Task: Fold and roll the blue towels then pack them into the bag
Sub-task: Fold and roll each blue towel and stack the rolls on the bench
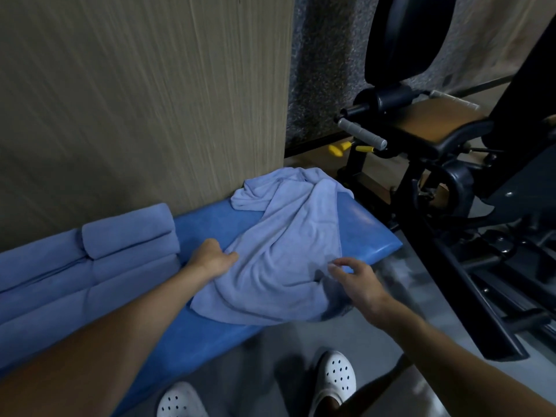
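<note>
A loose towel point(288, 236) lay crumpled across the right end of the bench point(370, 233), its far part bunched into the corner by the wall point(135, 100) and its near part spilling over the bench's front edge. From my remote seat I read the left hand point(213, 260) as holding it, fingers curled into a fold on the towel's left side, near the bench's middle. The right hand point(356, 279) was spread wide, fingers apart and lightly bent, over the towel's near right corner at the front edge. Motion blur kept me from telling whether its fingertips touched the cloth. Rolled towels point(129, 236) sat stacked along the back edge at the bench's left end, against the wall and just beside the left hand. No bag showed anywhere in view.

I judged this towel not yet folded, with flattening the first job. So much cloth hung past the front edge that a pull toward the body could drag the whole towel onto the floor point(270, 350), by the white shoes point(334, 377). A one-sided tug from the left hand alone could twist the wrinkles tighter rather than clear them. A sweep leftward could knock the stacked rolls loose. The gym machine point(421, 139) stood close off the bench's right end, where a flung corner might snag.
</note>
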